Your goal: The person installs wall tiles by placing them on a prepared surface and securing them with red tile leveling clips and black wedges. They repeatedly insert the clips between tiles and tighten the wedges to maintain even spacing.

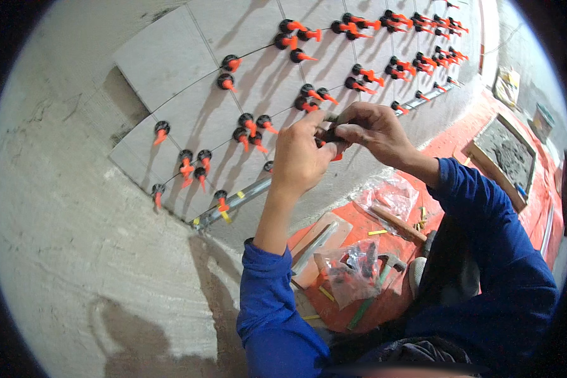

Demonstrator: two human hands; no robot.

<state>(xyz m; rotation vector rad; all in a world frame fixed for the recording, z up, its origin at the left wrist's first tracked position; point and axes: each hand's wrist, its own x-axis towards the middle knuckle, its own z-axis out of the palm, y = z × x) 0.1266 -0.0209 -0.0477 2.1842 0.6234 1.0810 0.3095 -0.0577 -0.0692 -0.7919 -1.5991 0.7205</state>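
Both my hands are raised together in front of a wall of grey tiles (170,60). My left hand (299,157) pinches a small black and orange tile-levelling clip (329,137) at its fingertips. My right hand (372,129) grips the same piece from the right, with a thin grey-green tool (331,117) sticking out above the fingers. Many black caps with orange wedges (246,123) sit in the tile joints around the hands. Blue sleeves cover both forearms.
A metal rail (246,195) runs under the lowest tile row. On the red floor lie a clear bag of clips (353,268), a second clear bag (394,192), a wooden-handled hammer (400,223), a trowel board (318,242) and a tray of grey mortar (504,154). Bare plaster (75,252) spreads left.
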